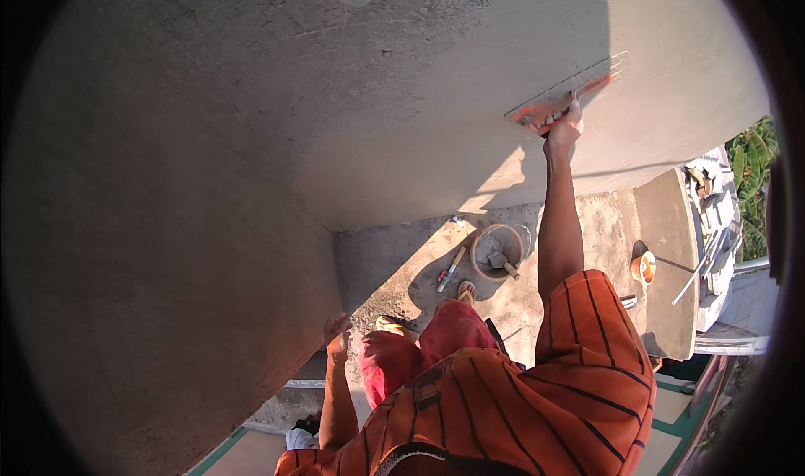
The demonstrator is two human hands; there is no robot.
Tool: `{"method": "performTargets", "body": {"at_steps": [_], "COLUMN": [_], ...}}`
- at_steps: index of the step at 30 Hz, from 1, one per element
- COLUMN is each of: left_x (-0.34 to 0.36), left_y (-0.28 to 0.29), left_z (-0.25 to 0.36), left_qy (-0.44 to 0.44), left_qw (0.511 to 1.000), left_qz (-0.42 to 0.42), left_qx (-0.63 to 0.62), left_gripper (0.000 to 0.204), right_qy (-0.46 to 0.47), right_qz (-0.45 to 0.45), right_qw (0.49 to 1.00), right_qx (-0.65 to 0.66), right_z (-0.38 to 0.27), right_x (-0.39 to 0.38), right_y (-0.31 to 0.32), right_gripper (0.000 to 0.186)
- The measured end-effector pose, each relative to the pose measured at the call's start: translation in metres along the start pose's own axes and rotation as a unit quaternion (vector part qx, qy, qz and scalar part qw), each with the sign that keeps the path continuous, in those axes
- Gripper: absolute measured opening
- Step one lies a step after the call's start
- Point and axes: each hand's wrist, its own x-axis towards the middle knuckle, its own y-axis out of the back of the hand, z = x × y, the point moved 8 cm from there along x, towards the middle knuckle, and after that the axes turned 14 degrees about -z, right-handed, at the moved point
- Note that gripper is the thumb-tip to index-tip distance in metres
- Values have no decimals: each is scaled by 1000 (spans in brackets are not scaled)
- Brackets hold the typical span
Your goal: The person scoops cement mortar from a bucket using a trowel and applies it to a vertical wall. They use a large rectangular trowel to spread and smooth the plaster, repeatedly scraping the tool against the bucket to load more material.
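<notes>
My right hand (563, 128) is wrapped round the handle of a long, flat plastering float (549, 106) with an orange-red back. The arm reaches up and forward, and the float lies against the grey plastered wall (402, 166). Low on the left, my left hand (337, 332) is beside the edge of the shaded side wall (168, 266). Its fingers look loosely apart, with nothing visible in them; whether they touch that wall is unclear. On the floor below the right arm stands a round bucket (474, 256) with grey mortar (490, 248) and a tool with a pale handle (511, 270).
A slim tool with a pale handle (453, 266) lies left of the bucket. My sandalled feet (466, 291) stand on the sunlit concrete floor (599, 225). Farther right are a small orange pail (644, 268), a low wall (667, 250) and stacked pale pieces (714, 216) beyond it.
</notes>
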Motion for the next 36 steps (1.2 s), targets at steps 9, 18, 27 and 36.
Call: {"method": "performTargets", "body": {"at_steps": [9, 18, 27, 36], "left_x": [24, 105, 221, 374], "left_y": [-177, -281, -310, -359], "left_z": [49, -91, -305, -446], "left_qy": [-76, 50, 202, 158], "left_qw": [909, 936, 969, 974], "left_qz": [-102, -82, -86, -158], "left_qx": [396, 340, -113, -32], "left_gripper": [40, 41, 19, 19], "right_qy": [-142, -358, -299, -354], "right_qz": [33, -321, -242, -476], "right_qw": [989, 850, 717, 264], "right_qx": [12, -215, -582, -760], "right_z": [283, 318, 435, 590], "right_x": [-200, -322, -239, -209], "right_y": [116, 120, 391, 512], "right_gripper": [20, 19, 27, 33]}}
